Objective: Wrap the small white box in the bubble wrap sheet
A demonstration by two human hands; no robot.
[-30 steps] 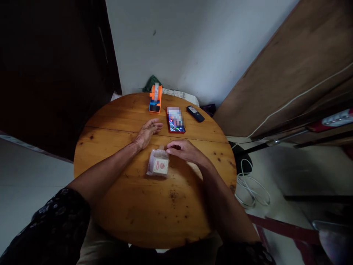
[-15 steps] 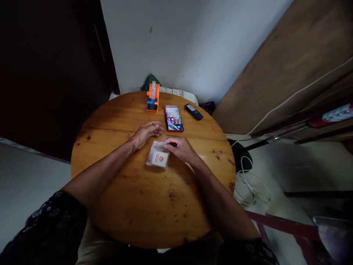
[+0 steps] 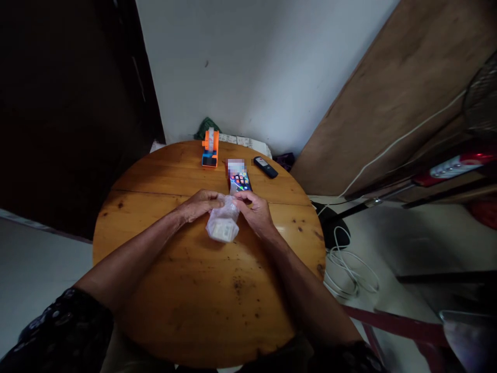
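Observation:
A small clear plastic bag with a white packet inside hangs just above the round wooden table. My left hand pinches the bag's top edge from the left. My right hand grips the same top edge from the right. Both hands meet over the middle of the table, just in front of a smartphone with a lit screen.
An orange and blue device stands at the table's far edge, with a dark remote-like handset to its right. White cable lies coiled on the floor at the right. A wooden board leans against the wall.
My right hand has lifted the bag off the table. My left hand has come over from resting flat and taken the bag's top edge. The camera has tilted slightly.

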